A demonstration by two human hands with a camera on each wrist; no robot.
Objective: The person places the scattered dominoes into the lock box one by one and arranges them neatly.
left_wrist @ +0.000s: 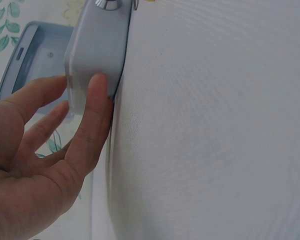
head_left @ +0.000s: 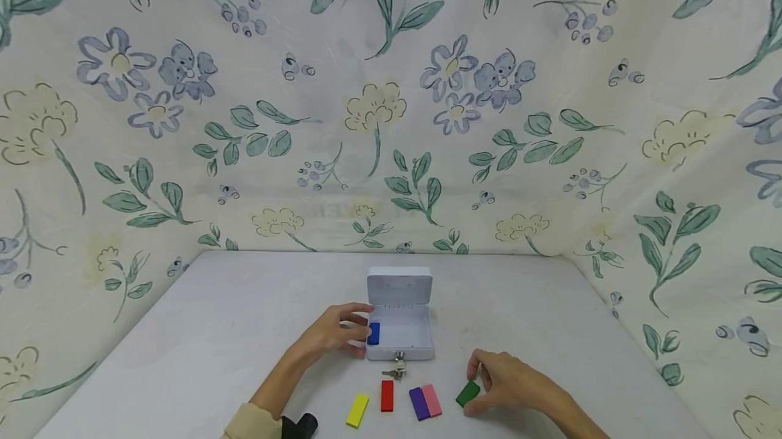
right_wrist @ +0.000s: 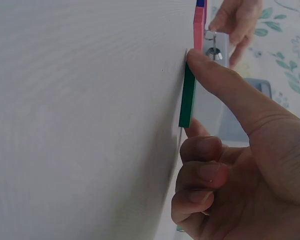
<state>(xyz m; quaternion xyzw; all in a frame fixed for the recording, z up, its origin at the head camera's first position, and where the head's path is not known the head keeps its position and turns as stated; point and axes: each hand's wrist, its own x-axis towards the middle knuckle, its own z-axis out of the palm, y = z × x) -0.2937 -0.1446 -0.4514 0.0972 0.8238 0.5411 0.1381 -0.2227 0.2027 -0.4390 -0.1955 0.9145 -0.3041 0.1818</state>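
Note:
A small white metal box (head_left: 400, 353) stands with its lid (head_left: 400, 290) raised. Inside it, along the left wall, lies a blue block (head_left: 374, 334). My left hand (head_left: 339, 329) touches the box's left side, its fingers spread and fairly straight; the left wrist view shows those fingertips against the box's side (left_wrist: 92, 65). Right of the box and nearer to me, my right hand (head_left: 507, 383) pinches a green block (head_left: 468, 393) at the tabletop. In the right wrist view the thumb lies on one end of the green block (right_wrist: 187, 100), with the other fingers curled.
Keys (head_left: 394, 374) hang from the lock at the box's front. Before the box lie a yellow block (head_left: 357, 411), a red block (head_left: 387, 396), and a purple block (head_left: 419, 404) touching a pink block (head_left: 432, 400). A floral cloth (head_left: 391, 120) stands behind the white table (head_left: 269, 290).

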